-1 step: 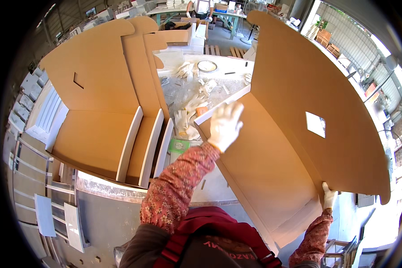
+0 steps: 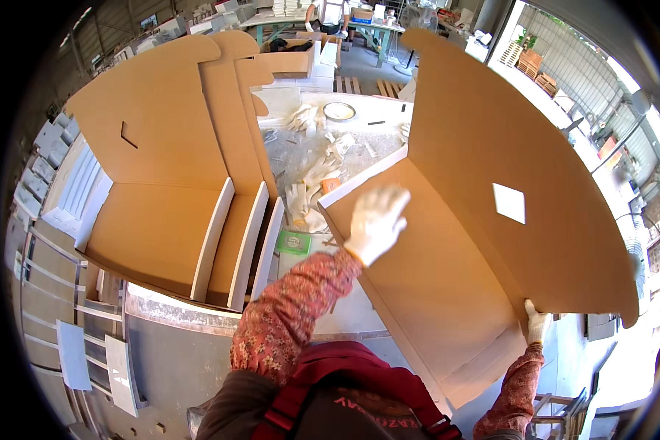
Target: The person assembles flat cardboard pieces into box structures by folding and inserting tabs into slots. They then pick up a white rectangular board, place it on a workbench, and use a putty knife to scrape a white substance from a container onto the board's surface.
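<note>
Two white-gloved hands, one open brown carton [image 2: 440,279] R of centre, set at a slant, far end over the worktable [image 2: 348,312], near end past its edge. L hand [image 2: 380,220] is over the carton's L side, fingers stretched out, nothing in them; blurred, so can't tell if it touches. R hand [image 2: 537,323] is on the near R corner, touching where the tall lid flap [image 2: 550,147] folds up; fingers partly hidden, can't tell if they pinch. Flap stands up w/ a squarish cut-out [image 2: 510,203]. More open cartons [image 2: 158,227] w/ white edges at L. Loose gloves [image 2: 319,172], a round pale thing [image 2: 339,111] & a green pack [image 2: 294,242] lie btwn. Co-worker [image 2: 331,11] in bkgd.
</note>
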`<state>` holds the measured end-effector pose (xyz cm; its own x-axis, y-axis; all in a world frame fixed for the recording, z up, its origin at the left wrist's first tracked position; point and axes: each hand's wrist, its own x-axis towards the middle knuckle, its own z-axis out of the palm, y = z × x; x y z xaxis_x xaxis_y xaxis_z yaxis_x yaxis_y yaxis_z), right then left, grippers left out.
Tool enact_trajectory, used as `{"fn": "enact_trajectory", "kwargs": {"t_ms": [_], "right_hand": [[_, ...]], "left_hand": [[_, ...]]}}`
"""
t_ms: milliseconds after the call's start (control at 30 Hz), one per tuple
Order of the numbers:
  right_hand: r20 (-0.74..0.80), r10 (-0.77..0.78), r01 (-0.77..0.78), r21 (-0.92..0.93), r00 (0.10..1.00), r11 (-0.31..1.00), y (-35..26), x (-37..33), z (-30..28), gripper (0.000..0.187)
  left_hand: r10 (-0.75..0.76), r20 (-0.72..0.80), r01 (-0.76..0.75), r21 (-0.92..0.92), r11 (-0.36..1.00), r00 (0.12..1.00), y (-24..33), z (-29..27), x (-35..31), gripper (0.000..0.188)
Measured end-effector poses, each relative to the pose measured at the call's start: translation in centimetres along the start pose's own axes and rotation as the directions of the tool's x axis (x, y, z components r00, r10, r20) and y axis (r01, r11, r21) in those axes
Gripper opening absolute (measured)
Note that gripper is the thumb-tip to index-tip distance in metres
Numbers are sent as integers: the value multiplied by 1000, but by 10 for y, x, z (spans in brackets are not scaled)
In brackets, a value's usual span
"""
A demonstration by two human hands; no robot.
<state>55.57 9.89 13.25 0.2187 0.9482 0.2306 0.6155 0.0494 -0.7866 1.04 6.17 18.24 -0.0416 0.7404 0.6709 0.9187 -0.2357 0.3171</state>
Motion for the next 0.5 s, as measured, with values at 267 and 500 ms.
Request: {"fn": "enact_trajectory", "kwargs": {"t_ms": [267, 500], "right_hand": [[28, 145, -143, -52, 989, 988, 37, -3, 58, 49], [62, 91, -97, 110, 994, 989, 33, -2, 80, 42]], "left_hand": [[522, 684, -281, -441, 852, 509, 64, 21, -187, 67], [546, 368, -477, -267, 838, 753, 52, 45, -209, 21]]}}
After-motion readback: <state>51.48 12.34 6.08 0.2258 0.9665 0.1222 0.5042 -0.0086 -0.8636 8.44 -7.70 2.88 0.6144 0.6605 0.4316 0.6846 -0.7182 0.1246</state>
